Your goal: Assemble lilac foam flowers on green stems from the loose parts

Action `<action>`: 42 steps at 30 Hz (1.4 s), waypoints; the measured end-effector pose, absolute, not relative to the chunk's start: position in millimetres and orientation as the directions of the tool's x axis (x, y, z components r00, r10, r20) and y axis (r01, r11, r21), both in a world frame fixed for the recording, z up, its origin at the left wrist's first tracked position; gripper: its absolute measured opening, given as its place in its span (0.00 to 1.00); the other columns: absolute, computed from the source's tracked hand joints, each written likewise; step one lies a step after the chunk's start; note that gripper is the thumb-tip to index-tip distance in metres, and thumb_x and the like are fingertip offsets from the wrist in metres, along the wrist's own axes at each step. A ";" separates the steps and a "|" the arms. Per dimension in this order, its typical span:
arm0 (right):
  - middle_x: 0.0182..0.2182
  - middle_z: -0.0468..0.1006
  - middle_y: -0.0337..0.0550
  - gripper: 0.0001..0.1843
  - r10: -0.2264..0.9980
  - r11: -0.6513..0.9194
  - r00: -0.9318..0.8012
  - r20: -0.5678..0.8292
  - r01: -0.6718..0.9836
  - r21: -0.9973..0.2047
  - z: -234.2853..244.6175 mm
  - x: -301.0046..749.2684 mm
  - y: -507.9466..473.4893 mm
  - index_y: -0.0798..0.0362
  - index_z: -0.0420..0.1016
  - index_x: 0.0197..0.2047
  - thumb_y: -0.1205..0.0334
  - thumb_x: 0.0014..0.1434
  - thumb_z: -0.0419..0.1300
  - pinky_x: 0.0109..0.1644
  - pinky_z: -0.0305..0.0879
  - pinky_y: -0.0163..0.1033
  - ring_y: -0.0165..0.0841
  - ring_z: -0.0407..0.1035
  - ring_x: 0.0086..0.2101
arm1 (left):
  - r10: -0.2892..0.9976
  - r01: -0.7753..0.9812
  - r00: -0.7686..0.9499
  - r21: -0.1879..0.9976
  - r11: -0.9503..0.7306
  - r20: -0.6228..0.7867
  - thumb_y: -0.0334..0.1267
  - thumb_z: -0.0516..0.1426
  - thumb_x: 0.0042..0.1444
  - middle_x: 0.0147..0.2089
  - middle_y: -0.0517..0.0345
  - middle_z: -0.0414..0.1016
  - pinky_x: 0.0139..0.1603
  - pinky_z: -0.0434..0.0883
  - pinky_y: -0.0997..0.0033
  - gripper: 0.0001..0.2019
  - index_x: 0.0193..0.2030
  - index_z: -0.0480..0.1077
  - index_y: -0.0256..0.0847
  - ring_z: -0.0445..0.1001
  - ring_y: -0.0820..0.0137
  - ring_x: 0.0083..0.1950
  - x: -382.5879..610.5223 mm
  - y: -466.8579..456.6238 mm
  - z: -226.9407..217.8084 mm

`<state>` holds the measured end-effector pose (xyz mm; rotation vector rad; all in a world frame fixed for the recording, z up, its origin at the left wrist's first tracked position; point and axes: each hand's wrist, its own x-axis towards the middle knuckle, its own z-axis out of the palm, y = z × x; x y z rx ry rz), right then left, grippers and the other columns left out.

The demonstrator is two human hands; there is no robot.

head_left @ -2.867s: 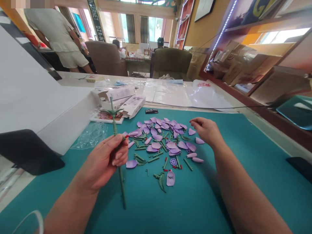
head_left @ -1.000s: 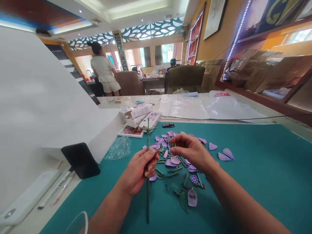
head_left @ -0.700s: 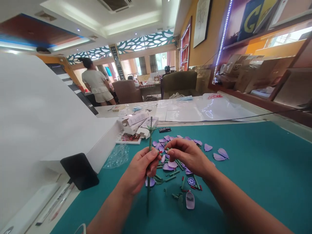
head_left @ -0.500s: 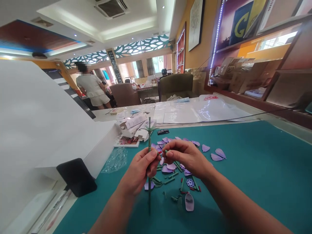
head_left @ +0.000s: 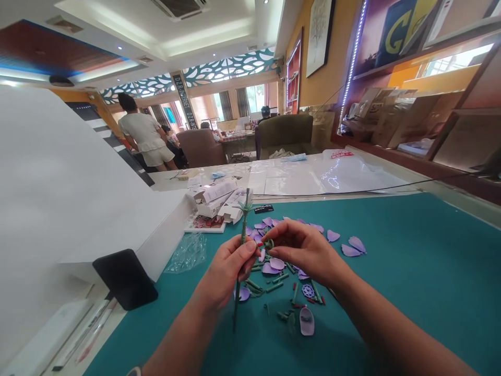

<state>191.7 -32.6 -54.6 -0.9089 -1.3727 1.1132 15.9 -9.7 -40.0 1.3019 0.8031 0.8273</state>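
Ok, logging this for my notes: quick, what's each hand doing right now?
Left hand: closed, holding the green stem.
Right hand: pinched, holding a small green piece.

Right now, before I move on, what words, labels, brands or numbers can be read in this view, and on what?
"G": large yellow letter on the poster above the shelf
"PANLOS": white on the black card
Too blurred to read: the tall black banner, the red label, the box printing

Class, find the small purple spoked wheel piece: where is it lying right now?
In the head view, the purple spoked wheel lies on the teal mat below the right hand, among green stem pieces, just above a lilac oval piece.
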 end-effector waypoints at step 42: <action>0.30 0.79 0.39 0.08 0.851 0.521 -0.080 0.520 0.251 -0.815 -56.6 194.1 -33.8 0.48 0.80 0.38 0.65 0.53 0.63 0.35 0.70 0.38 0.31 0.73 0.32 | 0.853 0.017 0.519 0.998 -0.066 0.048 0.52 0.55 0.58 0.23 0.66 0.59 0.24 0.52 0.74 0.17 0.32 0.62 0.40 0.53 0.77 0.24 16.4 -13.7 -46.0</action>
